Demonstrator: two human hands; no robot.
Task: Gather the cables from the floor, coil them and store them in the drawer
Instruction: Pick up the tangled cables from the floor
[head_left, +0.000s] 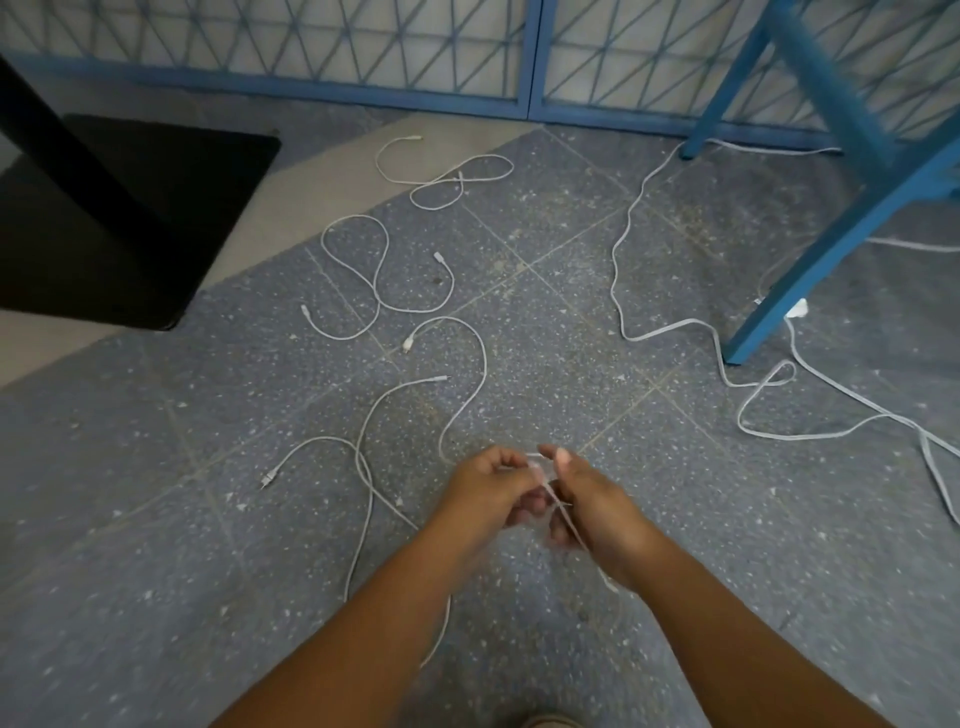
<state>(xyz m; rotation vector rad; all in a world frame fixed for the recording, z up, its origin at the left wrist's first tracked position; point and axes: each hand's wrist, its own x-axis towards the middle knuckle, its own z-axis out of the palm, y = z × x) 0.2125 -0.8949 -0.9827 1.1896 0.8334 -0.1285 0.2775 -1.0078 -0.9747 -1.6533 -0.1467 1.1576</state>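
The floor (571, 312) is grey speckled stone laid in square tiles, with a plain beige band running towards its far left corner. Both hands are held close together above its near middle. The left hand (493, 483) has its fingers curled and pinches a thin white cable (556, 499) between thumb and fingertips. The right hand (592, 504) pinches the same cable just beside it, thumb up, and a blurred strand trails back under its wrist. Just ahead of the left hand a thin white run curves away over the tiles to a small plug; the hand hides whether it joins the held piece. More cables (376, 270), all thin, white and round, lie in loose loops and curls from beside the left forearm out towards the far edge, apart from both hands. To the right a thicker, flat white cord (623, 249) snakes under a blue-painted frame (831, 228) with square legs. A flat, glossy black base (130, 218) sits at the left edge, and a blue lattice screen (311, 52) stands along the far edge.
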